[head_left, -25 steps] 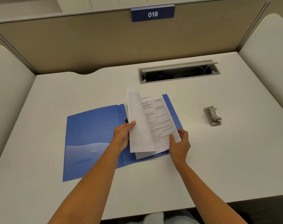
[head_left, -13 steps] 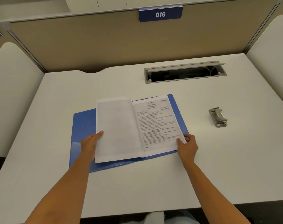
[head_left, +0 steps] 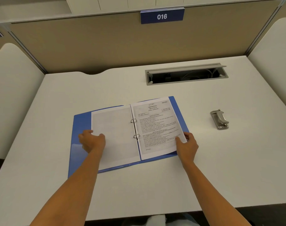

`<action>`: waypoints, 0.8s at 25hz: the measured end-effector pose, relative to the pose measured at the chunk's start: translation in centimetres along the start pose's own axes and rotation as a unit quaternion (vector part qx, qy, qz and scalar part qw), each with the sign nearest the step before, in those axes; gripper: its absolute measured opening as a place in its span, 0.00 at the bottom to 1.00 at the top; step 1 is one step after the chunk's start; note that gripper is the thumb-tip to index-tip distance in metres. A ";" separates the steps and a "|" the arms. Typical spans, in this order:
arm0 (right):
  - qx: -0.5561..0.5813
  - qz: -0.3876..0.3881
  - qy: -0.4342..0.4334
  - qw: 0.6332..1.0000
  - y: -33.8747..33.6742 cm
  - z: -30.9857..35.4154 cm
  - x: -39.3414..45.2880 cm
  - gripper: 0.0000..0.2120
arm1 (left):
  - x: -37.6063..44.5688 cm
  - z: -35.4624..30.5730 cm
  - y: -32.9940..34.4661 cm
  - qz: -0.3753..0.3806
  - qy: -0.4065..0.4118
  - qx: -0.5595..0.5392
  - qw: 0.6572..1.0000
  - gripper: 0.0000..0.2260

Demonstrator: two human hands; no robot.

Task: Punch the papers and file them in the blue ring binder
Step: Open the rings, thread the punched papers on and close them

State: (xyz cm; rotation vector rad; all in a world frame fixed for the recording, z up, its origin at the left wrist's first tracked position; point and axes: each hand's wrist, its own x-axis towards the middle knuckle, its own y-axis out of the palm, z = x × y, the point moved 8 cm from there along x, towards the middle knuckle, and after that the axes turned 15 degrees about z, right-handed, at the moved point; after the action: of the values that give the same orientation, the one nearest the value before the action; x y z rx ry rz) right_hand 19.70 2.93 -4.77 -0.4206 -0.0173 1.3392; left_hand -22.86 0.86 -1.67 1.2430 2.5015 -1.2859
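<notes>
The blue ring binder lies open on the white desk. Two metal rings show at its spine. A blank-backed sheet lies flat on the left side, threaded on the rings. A printed sheet lies on the right side. My left hand hovers over the blank sheet's lower left edge, fingers loosely curled and slightly blurred, holding nothing. My right hand rests on the printed sheet's lower right corner, fingers pressing it down. The metal hole punch sits on the desk to the right, apart from both hands.
An open cable tray is set into the desk at the back right. A beige partition with a blue "016" sign stands behind. White side panels flank the desk on both sides.
My left hand turned the top sheet over from upright to flat on the binder's left side and let go of its edge. The rings now show. My right hand stayed on the printed sheet's corner.
</notes>
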 end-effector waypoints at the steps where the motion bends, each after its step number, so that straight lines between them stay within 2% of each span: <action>1: 0.011 0.003 -0.012 1.000 0.1 0.5 0.0 0.14 | -0.4 -1.5 1.0 0.008 0.035 -0.018 0.999 0.17; 5: 0.059 0.081 -0.085 0.991 1.7 2.7 -0.2 0.17 | -3.5 -7.4 5.5 0.074 0.169 -0.104 0.977 0.13; 8: 0.073 0.176 -0.113 0.975 3.6 3.7 -0.4 0.18 | -6.6 -10.7 9.9 0.176 0.207 -0.113 0.956 0.09; 11: 0.136 0.259 -0.118 0.949 5.2 3.8 -0.7 0.22 | -9.8 -11.6 15.3 0.361 0.121 -0.185 0.906 0.14; 13: 0.165 0.266 -0.110 0.943 5.5 4.0 -1.0 0.26 | -11.9 -11.4 17.5 0.441 0.049 -0.264 0.857 0.17; 16: 0.167 0.245 -0.115 0.948 5.1 4.6 -1.1 0.26 | -12.8 -11.1 18.4 0.471 0.028 -0.313 0.824 0.19; 20: 0.163 0.261 -0.112 0.945 5.2 4.3 -0.9 0.11 | -12.9 -10.7 18.4 0.486 0.035 -0.345 0.802 0.20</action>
State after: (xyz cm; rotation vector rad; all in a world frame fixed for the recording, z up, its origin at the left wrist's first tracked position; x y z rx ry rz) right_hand 13.53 4.21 -2.20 0.0205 0.1352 1.8717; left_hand 1.46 6.29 -1.71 1.8801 1.5631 -0.0647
